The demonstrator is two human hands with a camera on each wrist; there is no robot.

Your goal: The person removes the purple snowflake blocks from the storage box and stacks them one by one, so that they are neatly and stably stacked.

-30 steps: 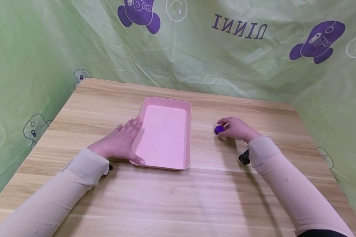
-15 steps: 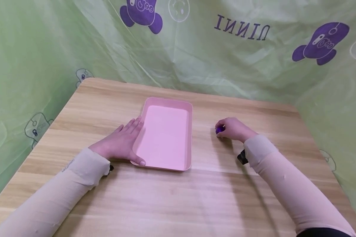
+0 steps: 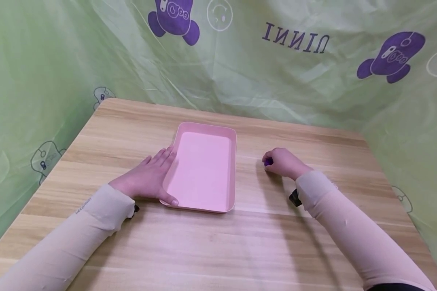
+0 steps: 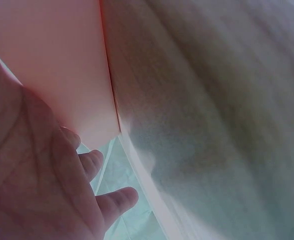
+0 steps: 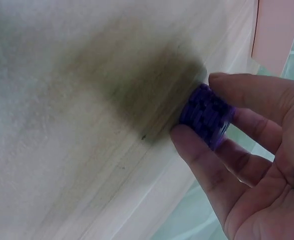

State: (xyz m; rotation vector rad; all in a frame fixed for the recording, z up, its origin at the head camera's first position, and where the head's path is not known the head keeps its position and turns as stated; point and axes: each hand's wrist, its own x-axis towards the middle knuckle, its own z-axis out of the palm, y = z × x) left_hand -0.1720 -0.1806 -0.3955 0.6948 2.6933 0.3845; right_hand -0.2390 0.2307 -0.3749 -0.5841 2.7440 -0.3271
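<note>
A shallow pink rectangular tray (image 3: 204,169) lies on the wooden table. My left hand (image 3: 147,176) rests against its left side with straight, spread fingers, the thumb over the near left corner. In the left wrist view, the palm (image 4: 41,165) is beside the tray's outer wall (image 4: 71,65). To the right of the tray, my right hand (image 3: 284,163) pinches a small purple object (image 3: 268,161) at the table surface. The right wrist view shows this purple object (image 5: 207,116) as rounded, with a ridged, knobby surface, between thumb and fingers. Its far side is hidden by the hand.
The light wood table (image 3: 211,250) stretches around the tray and both hands. A green printed curtain (image 3: 240,72) hangs behind the table and at its sides. Black wrist cameras sit under both sleeves, the right one (image 3: 295,198) close to the tabletop.
My right hand has shifted slightly left, and its fingers have closed around the purple object, covering more of it. The left hand and the tray have stayed in place.
</note>
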